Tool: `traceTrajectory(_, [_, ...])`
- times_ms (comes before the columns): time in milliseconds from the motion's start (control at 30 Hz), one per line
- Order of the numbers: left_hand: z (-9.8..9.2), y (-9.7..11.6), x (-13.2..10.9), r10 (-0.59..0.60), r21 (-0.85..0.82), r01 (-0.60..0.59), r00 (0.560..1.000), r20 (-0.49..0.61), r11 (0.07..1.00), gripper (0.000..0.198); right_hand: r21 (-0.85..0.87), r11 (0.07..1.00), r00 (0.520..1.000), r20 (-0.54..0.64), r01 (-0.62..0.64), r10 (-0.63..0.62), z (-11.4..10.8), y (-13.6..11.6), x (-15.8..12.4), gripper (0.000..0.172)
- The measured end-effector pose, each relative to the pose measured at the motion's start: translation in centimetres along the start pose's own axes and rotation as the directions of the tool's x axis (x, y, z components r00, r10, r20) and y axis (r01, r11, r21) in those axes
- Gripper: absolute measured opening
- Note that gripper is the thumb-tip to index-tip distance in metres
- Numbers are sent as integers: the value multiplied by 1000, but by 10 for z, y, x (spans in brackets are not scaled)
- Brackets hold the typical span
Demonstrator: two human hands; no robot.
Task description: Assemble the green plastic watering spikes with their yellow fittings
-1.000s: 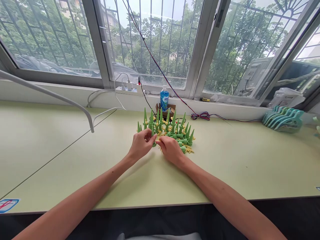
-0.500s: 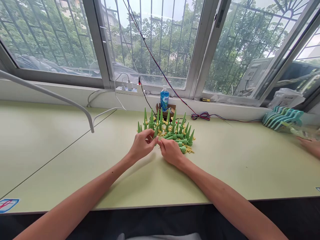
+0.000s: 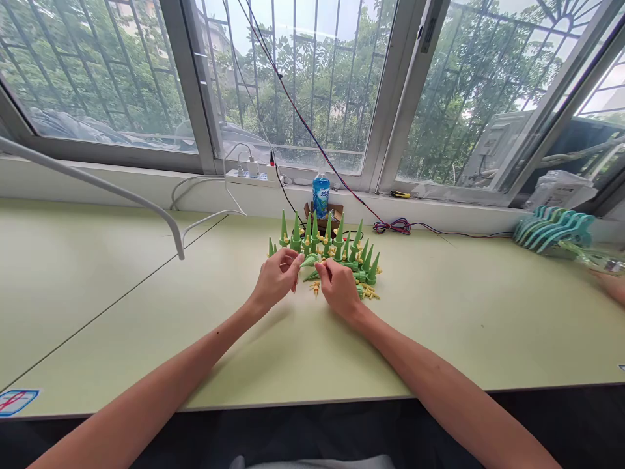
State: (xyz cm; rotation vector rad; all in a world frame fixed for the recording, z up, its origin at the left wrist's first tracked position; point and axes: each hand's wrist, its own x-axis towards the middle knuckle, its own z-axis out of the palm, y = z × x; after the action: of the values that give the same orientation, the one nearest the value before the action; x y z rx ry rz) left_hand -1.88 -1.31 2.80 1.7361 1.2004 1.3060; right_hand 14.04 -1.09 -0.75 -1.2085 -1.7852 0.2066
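Head view: your left hand (image 3: pixel 276 281) and right hand (image 3: pixel 340 288) meet toward the middle of the desk's (image 3: pixel 146 299) far edge. Both hands pinch one green cone (image 3: pixel 309 260), held sideways between their fingertips. Just behind it stands a cluster (image 3: pixel 344 251) of more cones. A bottle (image 3: pixel 321 193) stands beyond. Another person's hand (image 3: pixel 612 285) shows at the right edge.

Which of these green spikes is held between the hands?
The pale green spike lying sideways between the left hand and right hand; the other spikes stand upright or lie piled behind it.
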Motion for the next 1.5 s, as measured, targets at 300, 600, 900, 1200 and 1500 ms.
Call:
traceTrajectory(300, [-2, 7, -3, -177, -212, 216, 965, 191, 953, 43, 45, 998, 999, 40, 33, -35, -1, 3, 0, 33])
traceTrajectory(600, [-4, 3, -1, -169, -207, 217, 959, 228, 954, 43, 19, 1000, 997, 82, -1, -1, -2, 5, -1, 35])
traceTrajectory(900, [-7, -3, 1, -88, -133, 123, 966, 243, 983, 42, 24, 999, 997, 78, -28, 26, -1, 7, -1, 40])
traceTrajectory(1200, [-4, -9, 2, -38, -115, 62, 980, 196, 991, 47, 178, 982, 997, 66, -58, 47, -3, -1, -1, 44])
traceTrajectory(1500, [0, -8, 2, -18, 71, 13, 998, 63, 997, 41, 158, 987, 998, -44, -36, 43, -5, -3, 0, 38])
